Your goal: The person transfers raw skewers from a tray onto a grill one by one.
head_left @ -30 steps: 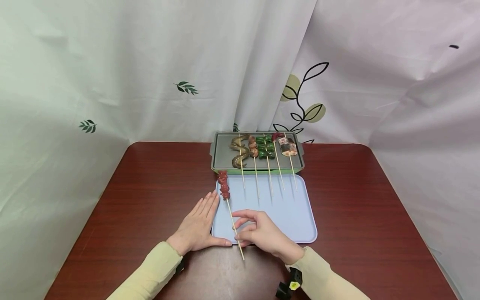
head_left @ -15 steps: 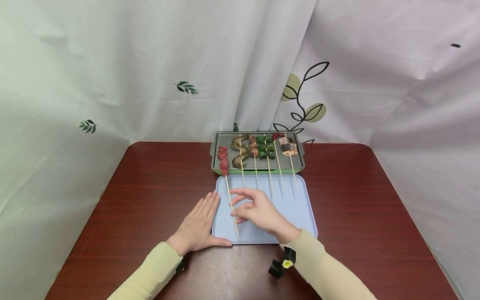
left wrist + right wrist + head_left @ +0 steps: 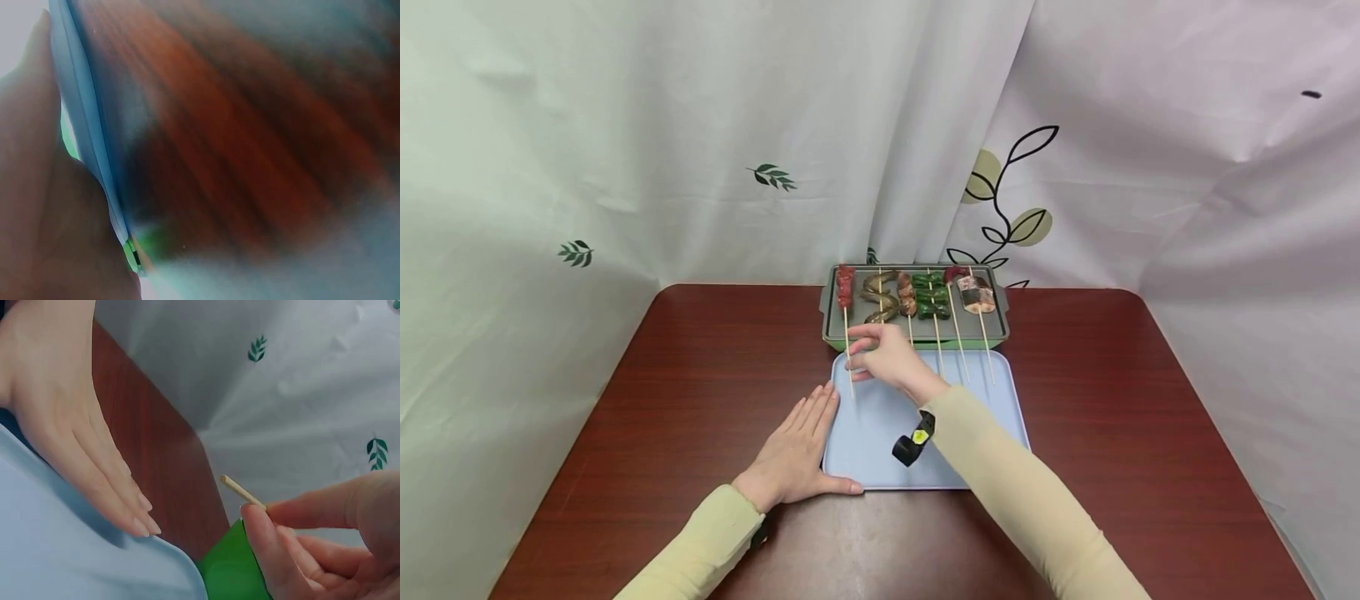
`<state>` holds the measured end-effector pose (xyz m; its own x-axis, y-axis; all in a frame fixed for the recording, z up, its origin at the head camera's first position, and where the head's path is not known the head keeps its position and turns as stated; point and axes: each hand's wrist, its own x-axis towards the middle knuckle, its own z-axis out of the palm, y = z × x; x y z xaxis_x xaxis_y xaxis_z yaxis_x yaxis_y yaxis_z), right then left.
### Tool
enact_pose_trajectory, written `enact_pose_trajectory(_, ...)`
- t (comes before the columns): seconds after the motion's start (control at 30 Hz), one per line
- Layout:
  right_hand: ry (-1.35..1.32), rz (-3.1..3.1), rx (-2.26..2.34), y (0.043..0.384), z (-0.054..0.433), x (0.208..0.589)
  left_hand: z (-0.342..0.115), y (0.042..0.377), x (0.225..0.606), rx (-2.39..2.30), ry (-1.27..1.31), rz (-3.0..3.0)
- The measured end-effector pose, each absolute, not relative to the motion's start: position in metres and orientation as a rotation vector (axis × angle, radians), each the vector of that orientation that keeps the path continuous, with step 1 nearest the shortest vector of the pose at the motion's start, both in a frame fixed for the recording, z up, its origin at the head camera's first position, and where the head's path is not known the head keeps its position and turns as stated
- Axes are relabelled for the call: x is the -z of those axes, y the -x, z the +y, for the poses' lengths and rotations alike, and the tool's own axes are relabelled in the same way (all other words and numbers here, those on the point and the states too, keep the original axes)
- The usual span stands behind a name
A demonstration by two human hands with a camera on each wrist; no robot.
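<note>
My right hand (image 3: 887,354) pinches the bamboo stick (image 3: 240,489) of a red meat skewer (image 3: 845,287). The red meat overlaps the left end of the grey grill plate (image 3: 996,332), and the stick's rear end reaches back over the light blue tray (image 3: 917,454). With fingers straight, my left hand (image 3: 797,454) rests along the tray's left edge, thumb at the near corner. In the left wrist view, the tray's rim (image 3: 84,106) runs beside that hand. A shrimp skewer (image 3: 880,292) lies just right of the red meat, its stick partly covered by my right hand.
Farther right on the grill lie a brown meat skewer (image 3: 906,292), a green vegetable skewer (image 3: 932,298), a dark red skewer (image 3: 955,273) and a fish skewer (image 3: 976,296). Their sticks overhang the tray. A white curtain (image 3: 700,167) closes off the wooden table's (image 3: 715,358) back.
My right hand has carried the red meat skewer forward from over the tray to the left end of the grill. My left hand has stayed in place.
</note>
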<state>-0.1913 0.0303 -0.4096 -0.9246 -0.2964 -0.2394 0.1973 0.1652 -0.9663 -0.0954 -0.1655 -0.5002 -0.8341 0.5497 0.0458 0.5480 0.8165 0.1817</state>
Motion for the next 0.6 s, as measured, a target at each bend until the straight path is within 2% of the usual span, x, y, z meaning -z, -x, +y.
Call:
enact_pose_trajectory(0.37, -0.019, 2.121, 1.768, 0.201, 0.018, 0.408, -0.164, 0.096, 0.493, -0.234, -0.883, 2.951)
enact_pose_trajectory(0.6, 0.042, 2.207, 1.683, 0.195, 0.019, 0.405, -0.164, 0.096, 0.494, -0.238, -0.906, 2.961)
